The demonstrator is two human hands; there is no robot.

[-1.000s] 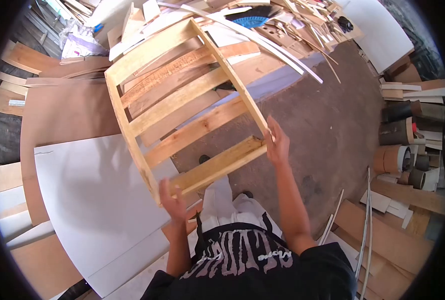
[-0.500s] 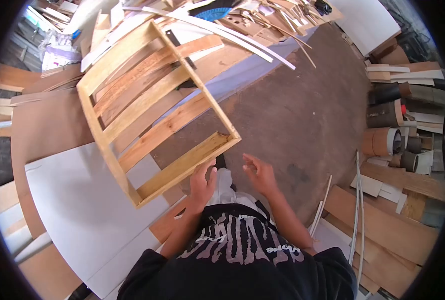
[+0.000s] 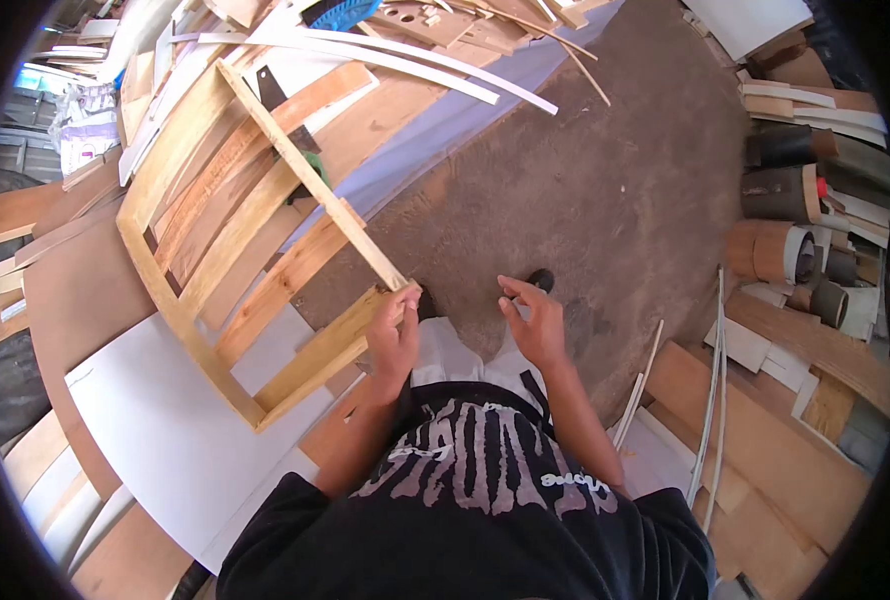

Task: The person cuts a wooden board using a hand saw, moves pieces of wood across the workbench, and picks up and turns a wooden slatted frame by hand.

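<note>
A rectangular wooden frame (image 3: 310,178) with several crosswise slats extends up and left from me, tilted in view. My left hand (image 3: 395,340) is at its near right corner, with fingers and thumb closed around the end of the rail. Part of that corner is hidden behind the fingers. My right hand (image 3: 537,325) is held in front of my body, apart from the frame. Its fingers are loosely bent and spread from the thumb, and it holds nothing.
Under the frame's near side lies a large white sheet (image 3: 155,400). A bench at the upper left carries long white strips (image 3: 435,62), a handsaw (image 3: 271,92) and wood scraps. Rolled sheets (image 3: 765,250) and boards (image 3: 755,430) line the right side, with thin strips (image 3: 707,400) among them.
My left hand has moved onto the frame's near right corner and closed on it. My right hand stays free and open. The whole view has shifted slightly, with the frame now farther left.
</note>
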